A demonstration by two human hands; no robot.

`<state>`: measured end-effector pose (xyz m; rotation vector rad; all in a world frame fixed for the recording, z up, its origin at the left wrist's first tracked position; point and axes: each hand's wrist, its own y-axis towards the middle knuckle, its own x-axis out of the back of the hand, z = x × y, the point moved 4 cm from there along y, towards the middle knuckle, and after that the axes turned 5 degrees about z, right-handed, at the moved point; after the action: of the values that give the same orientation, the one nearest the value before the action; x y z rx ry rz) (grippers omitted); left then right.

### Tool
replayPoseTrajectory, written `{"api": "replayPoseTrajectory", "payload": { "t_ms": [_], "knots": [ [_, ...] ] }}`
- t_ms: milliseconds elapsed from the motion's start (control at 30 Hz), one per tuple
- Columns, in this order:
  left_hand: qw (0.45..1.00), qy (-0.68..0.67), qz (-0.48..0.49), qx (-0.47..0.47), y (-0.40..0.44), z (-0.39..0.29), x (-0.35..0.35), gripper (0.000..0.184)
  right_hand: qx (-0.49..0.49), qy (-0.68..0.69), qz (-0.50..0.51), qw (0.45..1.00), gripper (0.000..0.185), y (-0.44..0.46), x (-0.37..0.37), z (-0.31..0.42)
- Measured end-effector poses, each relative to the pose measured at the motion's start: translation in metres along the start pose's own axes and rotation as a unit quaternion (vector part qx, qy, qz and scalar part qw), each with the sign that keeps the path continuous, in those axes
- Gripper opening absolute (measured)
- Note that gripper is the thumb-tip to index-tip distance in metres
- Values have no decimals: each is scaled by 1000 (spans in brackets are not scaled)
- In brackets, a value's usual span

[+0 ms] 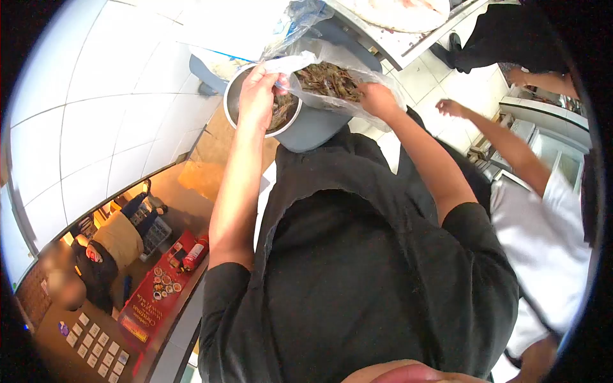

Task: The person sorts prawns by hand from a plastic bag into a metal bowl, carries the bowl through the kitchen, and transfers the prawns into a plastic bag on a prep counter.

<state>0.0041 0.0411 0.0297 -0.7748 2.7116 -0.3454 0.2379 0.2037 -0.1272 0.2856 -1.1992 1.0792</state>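
Observation:
A clear plastic bag [311, 101] full of brownish, whole raw shrimp [327, 80] is stretched between my two hands. My left hand [257, 97] is closed on the bag's gathered left edge, above a round metal pot [230, 108]. More shrimp [283, 112] lie in that pot, partly hidden by my left hand and wrist. At the right side of the bag, my right hand [378, 99] grips the plastic with bent fingers, close against the shrimp. The pot and bag are over a grey-blue plastic surface [313, 127] in front of my body.
Beyond the bag lies crumpled clear and blue plastic [306, 19]. A metal-edged table [408, 54] holds a round white board [408, 13]. To the right, a person in a white shirt [543, 236] reaches in; another in black trousers [511, 38] stands farther off. White tiles [96, 83] line the left wall.

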Motion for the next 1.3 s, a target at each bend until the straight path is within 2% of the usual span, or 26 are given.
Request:
{"api": "replayPoseTrajectory", "payload": {
  "t_ms": [133,300,400,500,600,700,867,967,1100,1133,1167,1233,1300],
  "knots": [
    [1000,-9,24,7,-10,15,6,15,86,-37,-79,992,27,0,-5,31],
    [1000,-5,1,6,-22,21,13,16,85,-69,-30,994,30,-5,-19,49],
    [1000,-9,4,4,-23,23,18,17,76,-35,-28,996,27,-1,-30,43],
    [1000,-12,-11,-1,-24,18,19,16,89,35,-28,995,25,0,-23,36],
    [1000,-22,-15,-4,-26,17,21,17,33,222,5,975,26,-5,-13,24],
    [1000,-19,-12,-9,-22,19,24,16,-1,257,19,966,29,-22,22,35],
    [1000,5,-15,-12,-11,0,33,14,-20,457,56,887,20,-40,65,65],
    [997,70,-7,-9,3,-17,43,14,96,483,55,869,15,-45,93,114],
    [987,157,9,-16,23,-29,50,10,165,499,158,836,13,-35,97,192],
    [985,173,0,-21,20,-36,47,11,192,467,161,848,18,-24,85,204],
    [981,189,-14,-27,18,-42,43,13,186,444,155,863,17,-15,75,214],
    [907,417,11,-50,28,-38,47,21,199,399,148,883,15,9,60,244],
    [934,352,-1,-64,31,-29,58,19,161,469,138,857,20,28,38,262]
  ]
}}
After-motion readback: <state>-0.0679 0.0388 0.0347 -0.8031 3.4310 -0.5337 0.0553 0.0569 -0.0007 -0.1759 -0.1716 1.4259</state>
